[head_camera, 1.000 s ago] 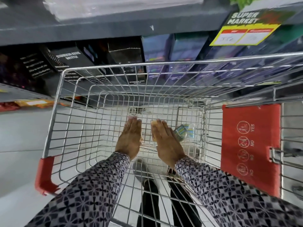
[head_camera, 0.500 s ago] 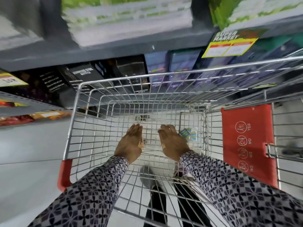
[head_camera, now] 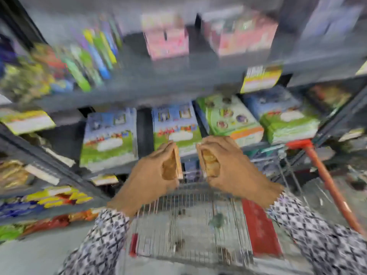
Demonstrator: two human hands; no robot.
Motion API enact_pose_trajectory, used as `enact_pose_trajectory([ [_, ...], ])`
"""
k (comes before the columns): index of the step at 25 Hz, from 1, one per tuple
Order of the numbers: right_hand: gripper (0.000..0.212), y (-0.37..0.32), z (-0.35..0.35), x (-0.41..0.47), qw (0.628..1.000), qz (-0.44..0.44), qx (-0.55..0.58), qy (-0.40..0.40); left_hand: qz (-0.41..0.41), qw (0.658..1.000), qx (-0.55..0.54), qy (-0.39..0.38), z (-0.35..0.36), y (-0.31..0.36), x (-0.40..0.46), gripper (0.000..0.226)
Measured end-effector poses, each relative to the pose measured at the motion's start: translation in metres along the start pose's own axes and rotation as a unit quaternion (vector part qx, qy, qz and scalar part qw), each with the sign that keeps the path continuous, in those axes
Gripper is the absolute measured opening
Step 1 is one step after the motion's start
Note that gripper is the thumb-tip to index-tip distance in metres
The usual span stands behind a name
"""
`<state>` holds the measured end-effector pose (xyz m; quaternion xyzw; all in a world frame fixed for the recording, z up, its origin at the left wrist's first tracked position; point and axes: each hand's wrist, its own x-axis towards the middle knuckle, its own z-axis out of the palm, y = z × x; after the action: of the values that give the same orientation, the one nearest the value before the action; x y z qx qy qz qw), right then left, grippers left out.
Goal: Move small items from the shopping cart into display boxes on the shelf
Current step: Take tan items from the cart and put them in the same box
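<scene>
The view is blurred by motion. My left hand (head_camera: 153,175) is raised above the wire shopping cart (head_camera: 190,221) and closed around a small tan packet (head_camera: 174,165). My right hand (head_camera: 230,167) is level with it, a short gap apart, closed around another small tan packet (head_camera: 209,161). Both hands are in front of the middle shelf, where blue-and-green display boxes (head_camera: 176,126) stand side by side. A small greenish item (head_camera: 217,222) lies on the cart floor.
The grey shelf unit (head_camera: 158,84) carries pink boxes (head_camera: 166,38) on top and colourful packets at left. Yellow price tags (head_camera: 260,78) hang from the shelf edge. The cart's red handle (head_camera: 325,181) and red flap (head_camera: 260,231) are at right.
Both hands have come up out of the cart, each with a small packet in it. The camera has tilted up from the cart floor to the shelves.
</scene>
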<state>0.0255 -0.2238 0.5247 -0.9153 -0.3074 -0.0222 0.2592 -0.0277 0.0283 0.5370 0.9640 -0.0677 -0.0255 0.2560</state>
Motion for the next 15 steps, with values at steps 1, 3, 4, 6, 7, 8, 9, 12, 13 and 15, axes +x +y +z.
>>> enact_pose_trajectory([
  [1,0.080,-0.014,-0.034,0.013,0.999,-0.021,-0.011,0.025,0.015,1.000,0.012,0.025,-0.034,0.014,0.005,0.108],
  [3,0.075,-0.038,-0.090,0.046,0.996,-0.065,-0.035,0.056,0.058,0.994,0.047,0.076,-0.095,0.037,0.022,0.107],
  [4,0.070,-0.047,-0.115,0.071,0.993,-0.086,-0.040,0.066,0.078,0.990,0.061,0.098,-0.125,0.046,0.038,0.105],
  [6,0.055,-0.061,-0.146,0.117,0.990,-0.116,-0.038,0.070,0.094,0.985,0.093,0.113,-0.169,0.060,0.068,0.101],
  [7,0.047,-0.068,-0.160,0.144,0.987,-0.131,-0.042,0.079,0.092,0.981,0.119,0.119,-0.189,0.067,0.086,0.100],
  [8,0.043,-0.072,-0.172,0.171,0.986,-0.137,-0.051,0.085,0.089,0.978,0.144,0.124,-0.206,0.069,0.108,0.097],
  [9,0.044,-0.075,-0.183,0.197,0.986,-0.131,-0.066,0.076,0.079,0.978,0.153,0.122,-0.220,0.071,0.130,0.091],
  [12,0.056,-0.062,-0.195,0.267,0.993,-0.069,-0.095,0.004,0.012,0.982,0.177,0.067,-0.248,0.073,0.194,0.073],
  [13,0.057,-0.052,-0.191,0.284,0.995,-0.049,-0.090,-0.022,0.003,0.980,0.189,0.056,-0.250,0.071,0.211,0.062],
  [15,0.052,-0.031,-0.179,0.306,0.994,-0.052,-0.081,-0.047,-0.021,0.986,0.162,0.035,-0.249,0.059,0.234,0.063],
])
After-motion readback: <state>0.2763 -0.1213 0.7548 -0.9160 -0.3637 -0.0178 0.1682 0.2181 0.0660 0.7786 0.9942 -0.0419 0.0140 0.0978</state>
